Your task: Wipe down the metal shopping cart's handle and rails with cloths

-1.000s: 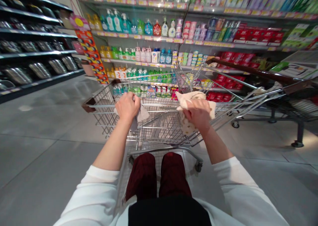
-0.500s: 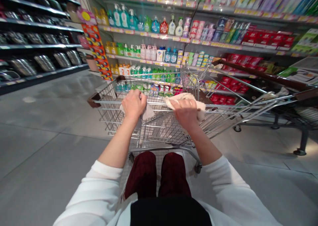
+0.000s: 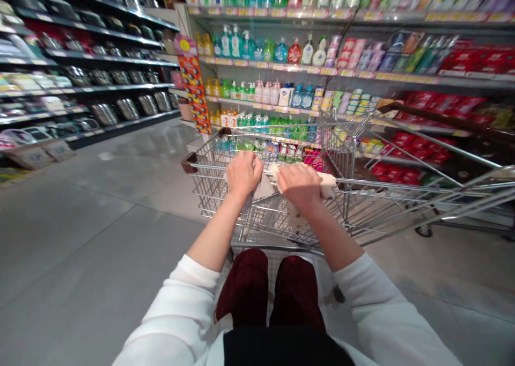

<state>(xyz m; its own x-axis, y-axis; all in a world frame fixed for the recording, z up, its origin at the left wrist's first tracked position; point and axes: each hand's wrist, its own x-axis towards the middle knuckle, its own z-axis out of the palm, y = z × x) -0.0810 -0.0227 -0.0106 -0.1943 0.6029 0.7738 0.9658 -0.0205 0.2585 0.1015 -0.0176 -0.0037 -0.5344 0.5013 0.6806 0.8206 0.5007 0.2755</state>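
Observation:
My left hand (image 3: 243, 173) is closed on the near top rail of a wire shopping cart (image 3: 215, 194). A pale grey cloth (image 3: 264, 188) sticks out from under it on both sides. My right hand (image 3: 298, 184) lies just to the right, its fingers wrapped over a cream cloth (image 3: 328, 185) that is folded round the same rail. A loose end of the cream cloth with brown spots hangs inside the cart below the wrist. My fingertips under the rail are hidden.
Behind the cart, shelves (image 3: 277, 65) hold soap bottles, tubs and red packs. More carts with a brown handle (image 3: 442, 120) stand at the right. Shelves of metal pots (image 3: 129, 108) run along the left, beyond grey floor (image 3: 100, 221).
The view has turned left, so the cart and shelves sit further right. My right hand has slid left along the rail with the cream cloth, closer to my left hand.

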